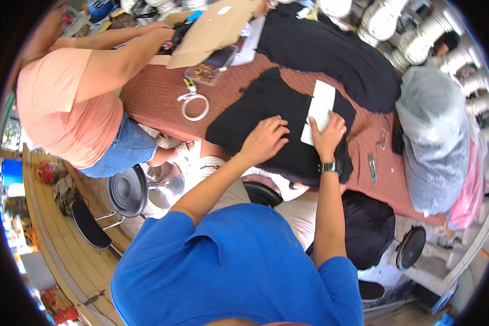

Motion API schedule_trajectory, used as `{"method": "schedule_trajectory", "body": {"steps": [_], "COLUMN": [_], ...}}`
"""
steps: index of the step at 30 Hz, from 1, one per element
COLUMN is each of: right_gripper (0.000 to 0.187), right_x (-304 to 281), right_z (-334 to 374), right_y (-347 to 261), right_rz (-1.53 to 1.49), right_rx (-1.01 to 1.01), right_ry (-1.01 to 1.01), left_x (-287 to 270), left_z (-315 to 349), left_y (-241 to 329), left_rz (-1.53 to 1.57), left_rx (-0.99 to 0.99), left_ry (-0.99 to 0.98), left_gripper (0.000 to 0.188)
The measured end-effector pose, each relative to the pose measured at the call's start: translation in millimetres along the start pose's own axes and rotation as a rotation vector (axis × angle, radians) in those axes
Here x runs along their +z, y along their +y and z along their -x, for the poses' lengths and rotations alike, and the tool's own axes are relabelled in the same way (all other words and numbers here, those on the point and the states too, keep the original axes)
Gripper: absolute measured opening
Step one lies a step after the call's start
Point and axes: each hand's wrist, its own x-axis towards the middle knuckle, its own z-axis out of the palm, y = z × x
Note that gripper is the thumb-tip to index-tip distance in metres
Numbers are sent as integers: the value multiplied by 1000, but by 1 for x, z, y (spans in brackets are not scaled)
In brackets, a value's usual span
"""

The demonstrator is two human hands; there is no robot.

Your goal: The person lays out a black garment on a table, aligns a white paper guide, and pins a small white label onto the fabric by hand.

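A black cloth (pixel 250 117) is being supported by a table with a reddish-brown cover (pixel 152 103), directly in front of the person. On the cloth's right half, a white card (pixel 324 96) is being steadied by the right hand (pixel 327 137). The thumb is being laid over the card and the fingers are being held close together along its right side; whether the card is being pinched cannot be told. The cloth's middle is being touched by the left hand (pixel 265 141), whose fingers are being held bent and slightly spread, with nothing being gripped.

Beyond the cloth, a second dark cloth (pixel 326 51) is being carried by the same table. To the cloth's left, a white ring (pixel 207 108) is being left lying flat. To its right, small green snips (pixel 372 167) are being left near a plastic-wrapped bundle (pixel 434 138). Past its far left, a cardboard flap (pixel 214 32) is being reached behind by a co-worker (pixel 73 108).
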Motion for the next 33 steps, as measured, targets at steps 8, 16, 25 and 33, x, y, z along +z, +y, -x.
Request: {"method": "schedule_trajectory", "body": {"steps": [8,16,25,33], "right_gripper": [68,25,31,33], "right_x": [-4,-2,25,23], "right_z": [-2,-58,-79,-79], "right_y": [-8,36,67,64], "right_rz": [-73,-166,51,100], "right_rx": [129,20,32,64], "right_ry": [-58,91,-121,-174], "left_x": [-2,0,32,41], "left_z": [-4,-32,-61,-70], "left_y": [4,28,21,-1], "left_rz": [30,202,148,-28], "left_rx": [-66,-20,-27,264], "left_ry": [-64,-82,-204,-103], "left_gripper": [27,41,47,27]}}
